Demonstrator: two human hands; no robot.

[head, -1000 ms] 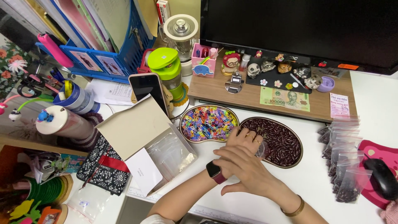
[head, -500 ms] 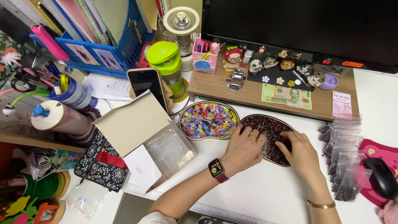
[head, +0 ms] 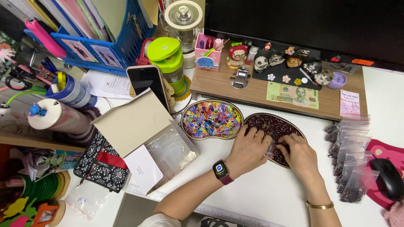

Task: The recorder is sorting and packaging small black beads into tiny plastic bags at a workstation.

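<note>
**Both hands meeting over the bean tray**

I am watching the left hand (head: 248,150) pinching a small clear plastic bag (head: 269,149) at its mouth, fingers curled narrowly around the film so the opening is facing the other hand. The right hand (head: 299,156) is resting on the dark red beans, fingertips bunched together right at the bag's edge — whether beans are sitting between them I cannot tell, since the fingers are hiding whatever is there. The bag itself is hanging just over the near rim of the brown kidney-shaped tray of beans (head: 290,126), which, as I judge it, is keeping any dropped bean falling back into the tray rather than onto the white desk (head: 269,193).

Touching that tray on its left is a matching tray of coloured paper clips (head: 211,119), and neither hand is reaching for it. Further left an open cardboard box (head: 139,130) is lying with its lid thrown back, a stack of empty clear bags (head: 168,151) showing inside — close to the left arm, an easy reach by my reading. Off to the right, well apart from the hands, a row of small filled bags of beans (head: 347,162) is overlapping beside a black mouse (head: 389,178). A smartwatch (head: 220,170) is sitting on the left wrist and a gold bangle (head: 320,205) on the right.
</note>
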